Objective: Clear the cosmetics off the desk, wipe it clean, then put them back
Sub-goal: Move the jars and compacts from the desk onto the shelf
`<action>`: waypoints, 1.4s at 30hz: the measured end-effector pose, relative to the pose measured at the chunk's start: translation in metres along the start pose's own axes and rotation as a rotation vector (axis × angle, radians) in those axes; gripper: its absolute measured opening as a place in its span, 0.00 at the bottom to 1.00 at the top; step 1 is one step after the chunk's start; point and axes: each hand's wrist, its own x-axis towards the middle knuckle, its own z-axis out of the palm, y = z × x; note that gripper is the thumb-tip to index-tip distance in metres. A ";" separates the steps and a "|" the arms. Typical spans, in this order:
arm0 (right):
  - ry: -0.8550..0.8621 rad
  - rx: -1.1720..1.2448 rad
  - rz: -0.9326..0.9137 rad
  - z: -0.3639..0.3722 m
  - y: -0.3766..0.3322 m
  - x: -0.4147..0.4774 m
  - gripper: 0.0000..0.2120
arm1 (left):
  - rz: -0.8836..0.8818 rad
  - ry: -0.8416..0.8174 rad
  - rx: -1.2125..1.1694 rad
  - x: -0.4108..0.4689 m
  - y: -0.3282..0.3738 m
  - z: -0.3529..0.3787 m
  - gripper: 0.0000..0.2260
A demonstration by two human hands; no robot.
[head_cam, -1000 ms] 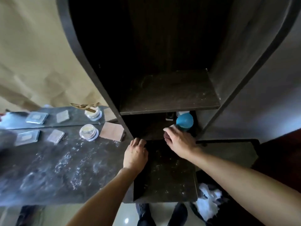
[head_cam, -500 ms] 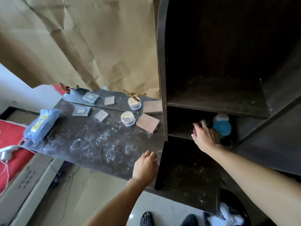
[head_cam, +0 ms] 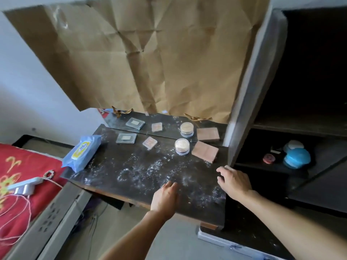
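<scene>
A dark tabletop (head_cam: 131, 177), dusted with white powder, is seen across the middle of the frame, with a mirror strip (head_cam: 169, 126) along its far edge repeating the things that stand near it. At the tabletop's left end a blue pack of wipes (head_cam: 82, 155) is laid, partly overhanging the edge. Along the back, from left to right, a clear flat case (head_cam: 126, 138), a small pink square compact (head_cam: 149, 142), a round clear jar (head_cam: 182, 146) and a brown square palette (head_cam: 205, 151) are set, the jar and the palette just beside each other. The left hand (head_cam: 165, 196) is placed palm down on the front part of the tabletop, fingers together, nothing grasped. The right hand (head_cam: 232, 182) is held over the right end of the tabletop, beside the cabinet's upright panel (head_cam: 249, 102), fingers loosely spread and empty. In the dark cabinet at the right of the frame, on a lower shelf (head_cam: 262, 164), a small pink round compact (head_cam: 268, 158) and a blue round container (head_cam: 296, 160) are seen near each other. Crumpled brown paper (head_cam: 150, 57) is hung behind the tabletop, and a red bedcover (head_cam: 16, 166) with a white power strip (head_cam: 24, 185) is seen at the lower left.
</scene>
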 end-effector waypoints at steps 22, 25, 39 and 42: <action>-0.157 -0.028 -0.094 0.066 -0.199 0.157 0.16 | -0.186 -0.034 -0.005 0.059 -0.220 -0.070 0.10; -0.171 -0.015 -0.118 0.078 -0.222 0.205 0.17 | -0.239 -0.052 0.008 0.094 -0.243 -0.078 0.10; -0.180 -0.075 0.034 0.133 -0.288 0.291 0.23 | -0.179 -0.222 0.143 0.225 -0.347 -0.087 0.21; -0.171 -0.072 0.110 0.135 -0.300 0.297 0.23 | -0.044 -0.254 0.175 0.261 -0.363 -0.080 0.27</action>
